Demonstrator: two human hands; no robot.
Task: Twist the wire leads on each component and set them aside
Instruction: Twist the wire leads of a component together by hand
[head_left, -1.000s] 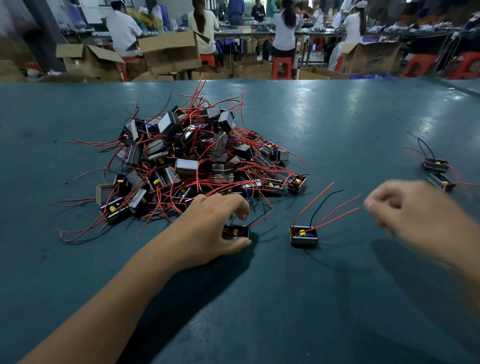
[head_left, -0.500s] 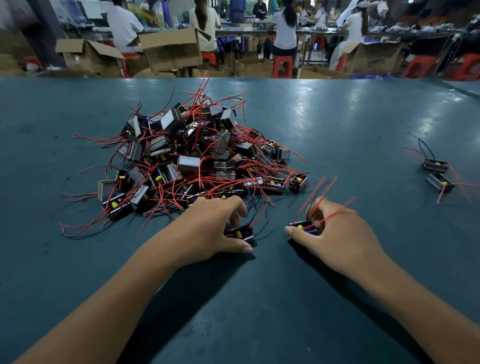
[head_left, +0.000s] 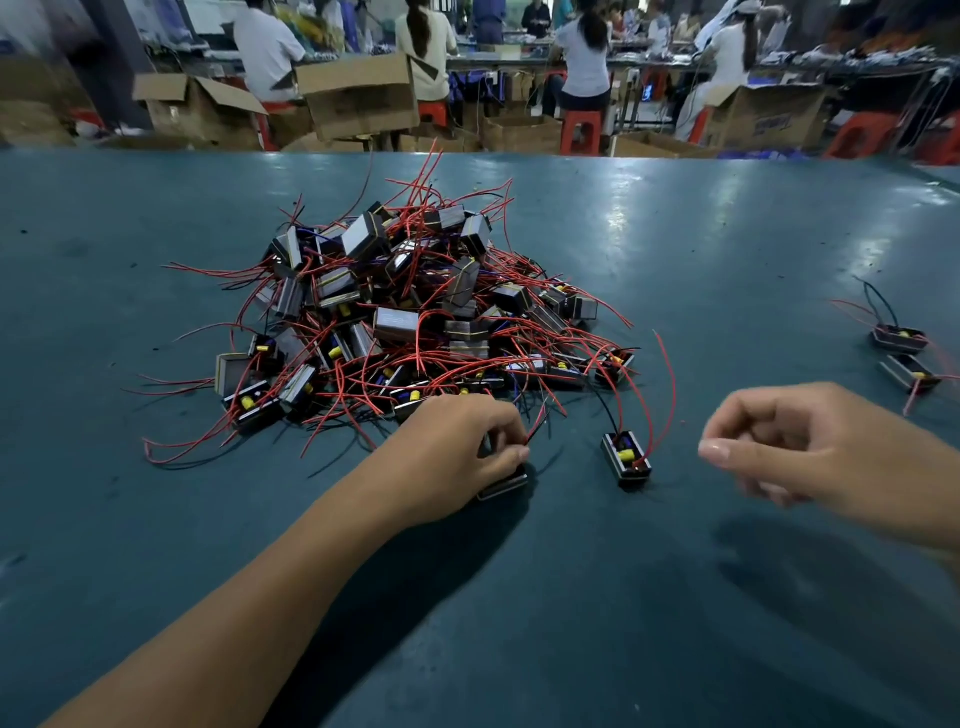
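A heap of small black box components (head_left: 415, 317) with red and black wire leads lies on the teal table (head_left: 623, 597). My left hand (head_left: 457, 457) rests at the heap's near edge and grips one component (head_left: 504, 483), thumb and fingers curled around it. One single component (head_left: 626, 460) with a yellow part and long red leads stands alone on the table between my hands. My right hand (head_left: 810, 452) hovers to its right, fingers loosely curled, holding nothing. Two components (head_left: 906, 358) lie apart at the far right.
Beyond the table's far edge stand cardboard boxes (head_left: 358, 98), red stools (head_left: 582, 130) and several seated people at work benches.
My right hand let go of the single component and drew back to the right; that component now stands alone with its leads upright. My left hand pulled its component slightly nearer.
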